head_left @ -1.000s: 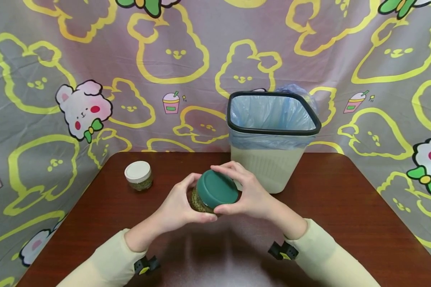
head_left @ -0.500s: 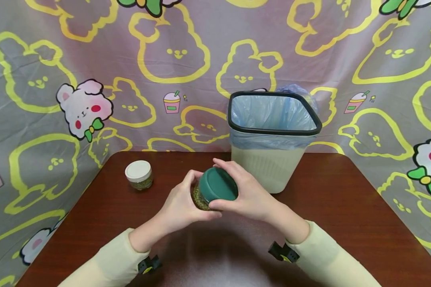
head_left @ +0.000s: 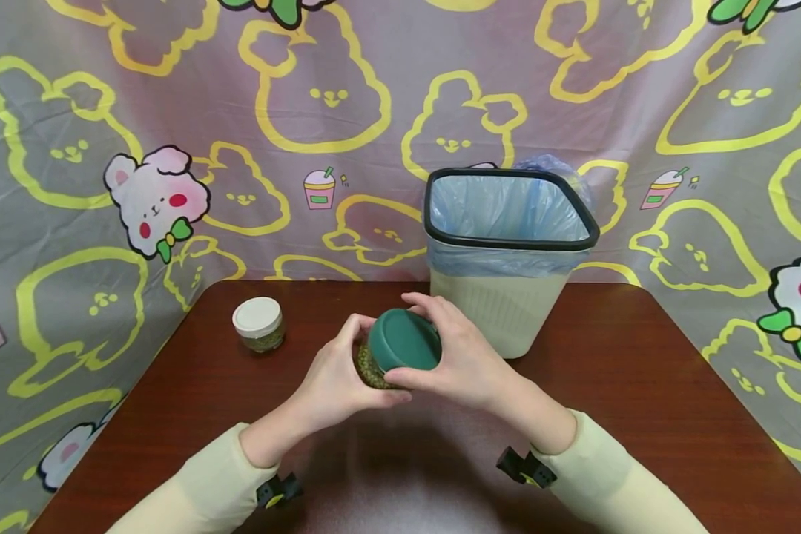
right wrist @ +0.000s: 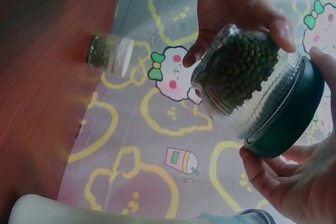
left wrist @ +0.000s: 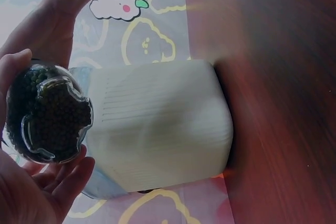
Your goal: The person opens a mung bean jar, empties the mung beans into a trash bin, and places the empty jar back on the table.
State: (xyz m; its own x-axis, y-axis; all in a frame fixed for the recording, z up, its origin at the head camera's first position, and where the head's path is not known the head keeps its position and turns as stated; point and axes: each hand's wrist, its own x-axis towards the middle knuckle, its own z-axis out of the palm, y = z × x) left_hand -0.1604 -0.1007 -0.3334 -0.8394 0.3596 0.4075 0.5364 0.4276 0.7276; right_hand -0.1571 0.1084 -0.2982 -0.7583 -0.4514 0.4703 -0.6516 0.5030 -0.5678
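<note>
A clear jar (right wrist: 241, 72) filled with small green beans is tilted in the air over the table, its dark green lid (head_left: 407, 341) on. My left hand (head_left: 337, 378) grips the glass body, thumb below and fingers above. The right hand (head_left: 463, 356) holds the lid round its edge between thumb and fingers. Seen from the left wrist, the glass bottom (left wrist: 50, 114) faces the camera, with beans behind it. In the right wrist view a gap shows between the beans and the lid.
A smaller jar (head_left: 259, 326) with a white lid and green contents stands at the table's back left. Behind my right hand stands a cream trash bin (head_left: 494, 308) with a black rim and blue liner. A patterned cloth (head_left: 347, 245) surrounds the brown table (head_left: 641, 386).
My right hand has turned slightly round the lid, its fingertips going up and right and the thumb up and left. The jar has risen slightly. The white-lidded jar and bin stay put.
</note>
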